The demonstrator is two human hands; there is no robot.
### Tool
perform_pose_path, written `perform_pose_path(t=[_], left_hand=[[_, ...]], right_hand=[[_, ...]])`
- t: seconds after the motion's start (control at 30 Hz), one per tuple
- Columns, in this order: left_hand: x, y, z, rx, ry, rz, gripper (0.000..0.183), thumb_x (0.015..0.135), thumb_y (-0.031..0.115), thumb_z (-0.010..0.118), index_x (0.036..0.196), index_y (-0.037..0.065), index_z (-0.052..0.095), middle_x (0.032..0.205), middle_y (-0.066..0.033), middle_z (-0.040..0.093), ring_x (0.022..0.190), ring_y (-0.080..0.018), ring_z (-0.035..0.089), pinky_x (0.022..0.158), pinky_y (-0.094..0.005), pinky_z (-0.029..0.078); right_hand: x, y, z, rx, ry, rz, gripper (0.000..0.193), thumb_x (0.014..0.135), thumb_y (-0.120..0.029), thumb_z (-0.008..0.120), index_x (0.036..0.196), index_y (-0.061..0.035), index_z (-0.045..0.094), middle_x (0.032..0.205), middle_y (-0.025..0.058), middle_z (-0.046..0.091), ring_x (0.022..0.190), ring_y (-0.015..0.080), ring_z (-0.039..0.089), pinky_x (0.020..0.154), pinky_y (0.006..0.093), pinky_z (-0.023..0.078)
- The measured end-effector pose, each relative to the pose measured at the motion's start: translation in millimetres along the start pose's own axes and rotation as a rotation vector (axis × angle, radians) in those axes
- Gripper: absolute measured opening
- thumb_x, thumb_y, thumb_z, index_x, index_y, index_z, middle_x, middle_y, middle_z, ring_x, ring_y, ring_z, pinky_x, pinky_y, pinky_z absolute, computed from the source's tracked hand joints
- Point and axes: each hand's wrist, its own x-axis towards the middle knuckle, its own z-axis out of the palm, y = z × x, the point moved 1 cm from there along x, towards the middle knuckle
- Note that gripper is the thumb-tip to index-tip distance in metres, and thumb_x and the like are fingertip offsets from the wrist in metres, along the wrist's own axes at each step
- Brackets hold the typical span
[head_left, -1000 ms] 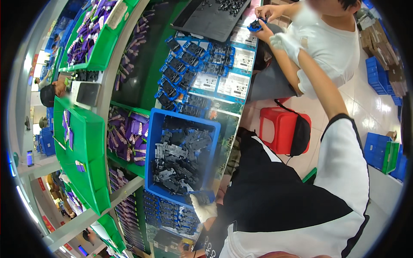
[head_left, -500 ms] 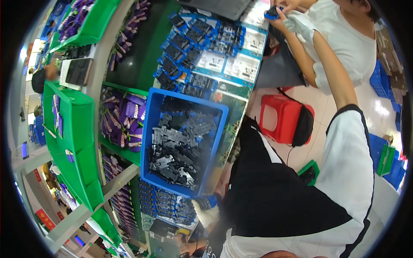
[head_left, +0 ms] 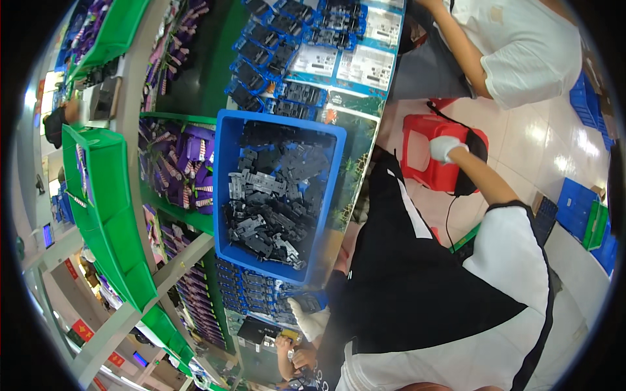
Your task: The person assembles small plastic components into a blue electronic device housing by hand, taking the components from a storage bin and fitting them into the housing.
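Observation:
My left hand [head_left: 313,323] wears a white glove and is low in the view, beside the near corner of the blue bin. It grips a blue-and-black plastic part [head_left: 315,300], with the thumb along one side; the other fingers are hidden. My right hand [head_left: 445,149], also gloved, hangs over a red stool [head_left: 417,146]. Its fingers look curled in, and nothing shows in them. In the blue bin [head_left: 282,120] lie many loose black and grey plastic parts [head_left: 264,218]. Rows of blue-and-black parts [head_left: 251,290] lie beside the bin, near my left hand.
More blue-and-black parts [head_left: 270,45] stand beyond the bin next to printed sheets [head_left: 368,68]. Purple pieces with striped bits fill a green tray [head_left: 176,117]. A co-worker in a white shirt [head_left: 521,52] sits beyond the stool. Another person's hands [head_left: 293,355] work at the bottom.
My right hand has drawn back from the co-worker's hands, which held a blue-and-black part, to over the stool. The view has shifted slightly; my left hand stays with its part.

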Motion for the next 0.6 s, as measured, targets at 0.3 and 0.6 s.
perform_pose_path(t=[0.3,0.6], left_hand=[[14,-4,43,-0.024,-0.381,-0.096,0.043,0.095,0.045,0.05,0.119,0.01,0.054,0.113,-0.0067,0.06,0.105,-0.0247,0.057,0.094,-0.0441,0.046],[19,-10,123,0.044,-0.505,0.21,0.038,0.093,0.028,0.061,0.122,0.005,0.05,0.111,-0.0087,0.057,0.099,-0.0214,0.056,0.088,-0.0374,0.048]], right_hand=[[-209,-256,-93,0.412,-0.046,-0.672,0.047,0.093,-0.048,0.047,0.116,-0.0095,0.063,0.109,0.013,0.066,0.097,0.0283,0.063,0.087,0.0383,0.048],[-227,-315,-65,0.585,-0.129,-0.796,0.066,0.083,-0.052,0.064,0.123,0.0,0.053,0.113,0.0237,0.062,0.105,0.0365,0.059,0.088,0.0404,0.047]])
